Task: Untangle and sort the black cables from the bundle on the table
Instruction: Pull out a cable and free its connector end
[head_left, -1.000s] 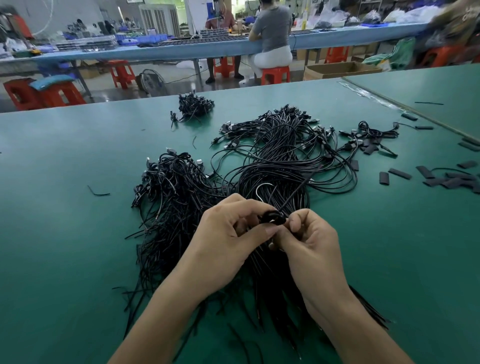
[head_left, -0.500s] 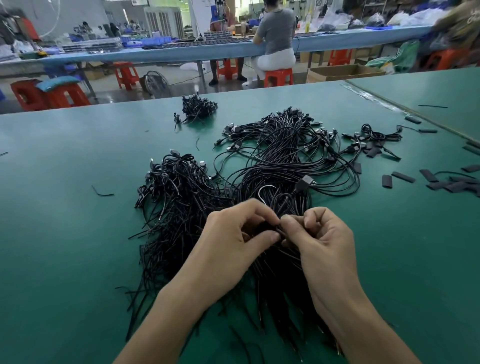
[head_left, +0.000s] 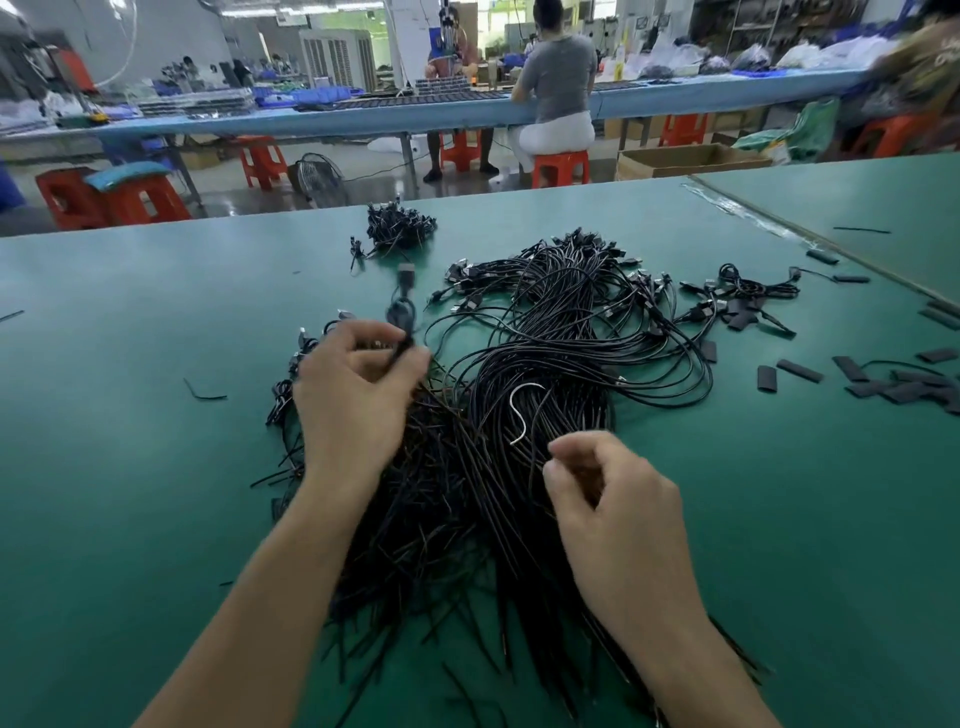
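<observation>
A big bundle of black cables (head_left: 561, 364) with plug ends lies spread on the green table (head_left: 130, 415). My left hand (head_left: 358, 395) is raised over the bundle's left part and pinches one black cable (head_left: 400, 312), whose looped end and plug stick up above my fingers. My right hand (head_left: 613, 509) hovers over the near strands with fingers curled and thumb against forefinger; whether a strand lies between them is hidden. A bent silver wire (head_left: 519, 410) sits in the bundle between my hands.
A small pile of black cables (head_left: 397, 228) lies farther back. Another small tangle (head_left: 737, 296) and several short black sleeve pieces (head_left: 893, 379) lie to the right. Beyond the table edge stand orange stools and a long bench with a seated person (head_left: 558, 98).
My hands were together at the bundle's middle, pinching one spot. Now they have parted: the left has drawn a cable up and to the left, the right has dropped back toward me.
</observation>
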